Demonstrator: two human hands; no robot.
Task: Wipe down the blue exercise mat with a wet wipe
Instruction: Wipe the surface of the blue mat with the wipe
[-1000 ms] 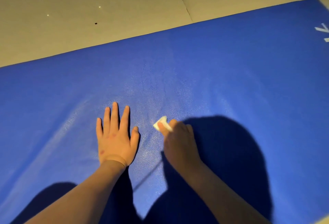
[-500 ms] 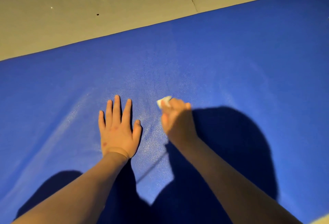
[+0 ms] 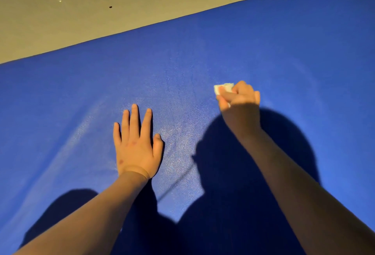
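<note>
One wide camera, worn on the head, is looking forward and steeply down, sitting close above the mat [image 3: 263,41]. Both forearms are entering from the bottom edge, with the left hand [image 3: 138,147] and right hand [image 3: 240,102] mid-frame. The floor [image 3: 101,11] is filling the far, slanting top strip.

Blue exercise mat [image 3: 203,58]: spread flat, filling most of view, far edge slanting from 9 o'clock up toward 1 o'clock, faint sheen around centre. Wet wipe [image 3: 222,88]: small, white, crumpled, gripped in right hand [image 3: 240,102], at mat surface, 1 o'clock of centre.
</note>
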